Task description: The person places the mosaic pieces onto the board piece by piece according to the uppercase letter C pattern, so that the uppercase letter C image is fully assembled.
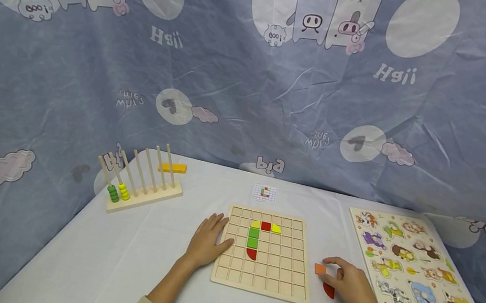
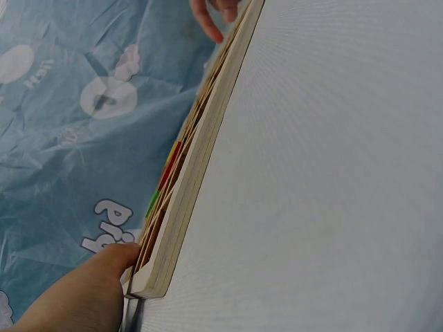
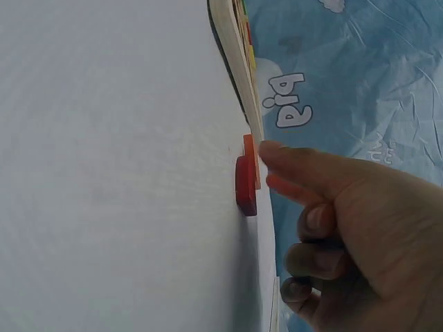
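Note:
A wooden grid board (image 1: 269, 271) lies on the table, with yellow, red and green pieces set in its upper-left cells. My left hand (image 1: 208, 241) rests at the board's left edge, fingers extended and thumb (image 2: 118, 259) over the rim. To the right of the board, my right hand (image 1: 348, 283) hovers by an orange square piece (image 1: 319, 269), its thumb and index fingertips apart around the piece's near side. A red quarter-round piece (image 1: 329, 290) lies just below, partly under that hand; both loose pieces (image 3: 246, 187) show beside the fingers in the right wrist view.
Behind the board lies a small pattern card (image 1: 264, 193). A peg stand (image 1: 147, 196) with green and yellow beads stands at the left, a yellow-orange bar (image 1: 172, 167) behind it. An animal puzzle board (image 1: 419, 275) lies at the right. A patterned cloth (image 1: 254, 79) hangs behind the table.

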A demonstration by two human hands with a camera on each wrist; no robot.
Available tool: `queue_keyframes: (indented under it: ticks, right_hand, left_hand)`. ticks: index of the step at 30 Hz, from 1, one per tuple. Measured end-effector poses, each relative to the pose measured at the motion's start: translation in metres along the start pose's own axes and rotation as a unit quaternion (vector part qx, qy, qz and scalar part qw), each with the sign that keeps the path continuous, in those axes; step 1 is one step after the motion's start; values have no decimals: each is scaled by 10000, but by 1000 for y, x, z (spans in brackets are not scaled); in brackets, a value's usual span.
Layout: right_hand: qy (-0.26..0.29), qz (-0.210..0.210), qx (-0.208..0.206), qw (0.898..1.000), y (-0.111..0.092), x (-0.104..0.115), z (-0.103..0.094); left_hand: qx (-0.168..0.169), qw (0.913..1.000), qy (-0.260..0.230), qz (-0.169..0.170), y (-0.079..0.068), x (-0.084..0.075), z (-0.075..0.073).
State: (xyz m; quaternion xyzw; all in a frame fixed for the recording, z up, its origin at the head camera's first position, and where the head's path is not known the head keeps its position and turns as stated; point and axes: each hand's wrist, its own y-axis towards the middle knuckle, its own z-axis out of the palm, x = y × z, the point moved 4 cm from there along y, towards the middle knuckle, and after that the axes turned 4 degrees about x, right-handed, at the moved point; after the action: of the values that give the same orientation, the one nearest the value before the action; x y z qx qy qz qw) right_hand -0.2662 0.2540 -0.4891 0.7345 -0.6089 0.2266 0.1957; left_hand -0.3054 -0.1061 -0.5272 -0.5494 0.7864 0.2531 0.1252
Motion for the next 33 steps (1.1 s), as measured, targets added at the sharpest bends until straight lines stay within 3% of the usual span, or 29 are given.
queue_keyframes:
  ticks: [18,24,33]
  right_hand:
    - [-757,-33,-425,9962,-1,-9,0]
    - [-538,-128,-685,9961,3,7,0]
    - [-141,-574,-553,9967,13,42,20]
  left_hand:
    - [-41,10000,16,3,0,0,1]
    - [-55,10000,17,-17,-1,0,-1]
    - [-12,10000,-2,-12,0,-1,-1]
